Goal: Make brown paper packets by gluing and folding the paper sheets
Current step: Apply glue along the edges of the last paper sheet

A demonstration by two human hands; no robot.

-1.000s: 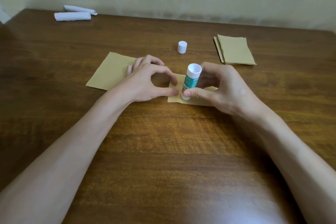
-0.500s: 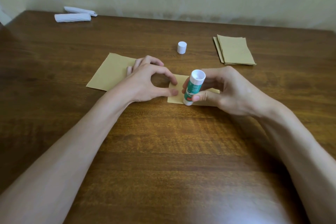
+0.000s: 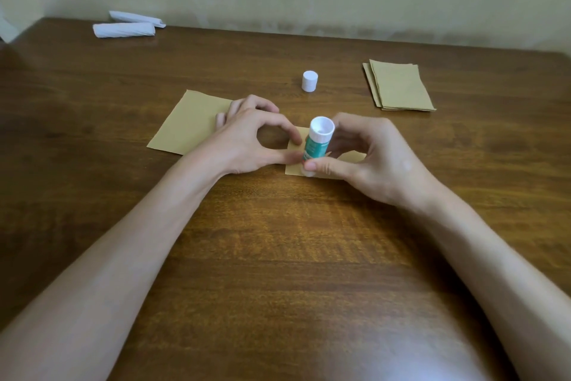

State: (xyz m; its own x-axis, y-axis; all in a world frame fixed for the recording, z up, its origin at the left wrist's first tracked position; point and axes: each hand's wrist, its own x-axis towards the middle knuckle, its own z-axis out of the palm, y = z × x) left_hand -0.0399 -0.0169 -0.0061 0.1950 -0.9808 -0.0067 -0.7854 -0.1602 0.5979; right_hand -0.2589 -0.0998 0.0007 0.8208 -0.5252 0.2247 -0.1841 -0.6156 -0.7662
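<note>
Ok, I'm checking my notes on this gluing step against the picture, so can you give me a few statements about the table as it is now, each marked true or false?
1. The right hand holds the glue stick over a small brown sheet. True.
2. The white cap sits on the glue stick. False: it stands alone on the table, beyond the hands.
3. A stack of brown sheets lies at the far right. True.
4. The left hand holds the cap. False: its fingertips rest on brown paper.
5. Two white rolls lie at the far left, near the wall. True.
</note>
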